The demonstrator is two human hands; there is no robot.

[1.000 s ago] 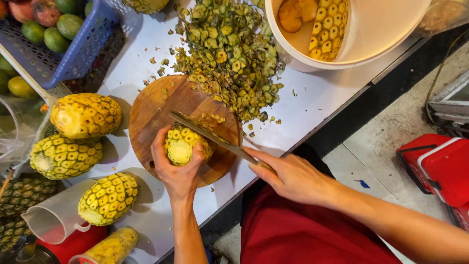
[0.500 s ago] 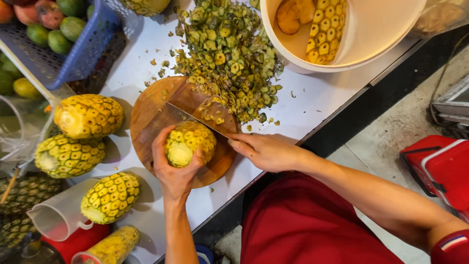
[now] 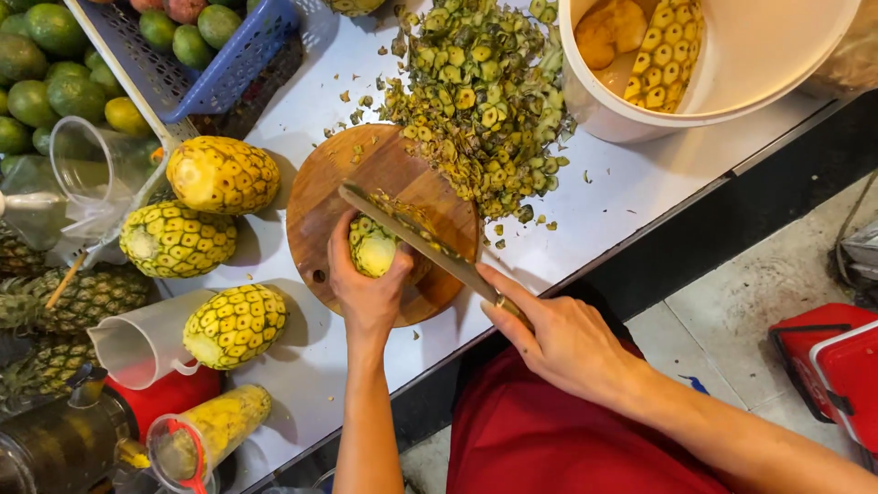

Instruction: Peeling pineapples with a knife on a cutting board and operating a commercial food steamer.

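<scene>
Pineapple (image 3: 373, 249) on round wooden board (image 3: 338, 183), left hand (image 3: 366, 284) clasping it, right hand (image 3: 558, 338) tight around knife (image 3: 412, 233).

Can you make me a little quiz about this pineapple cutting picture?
1. What is the left hand holding on the round wooden board?
2. True or false: the right hand holds a long knife that lies across the pineapple.
3. Where is the pile of cut peel? A) in the blue basket B) on the table beside the board C) on the floor

Key
1. A peeled pineapple.
2. True.
3. B. The peel lies between the board and the white tub.
</scene>
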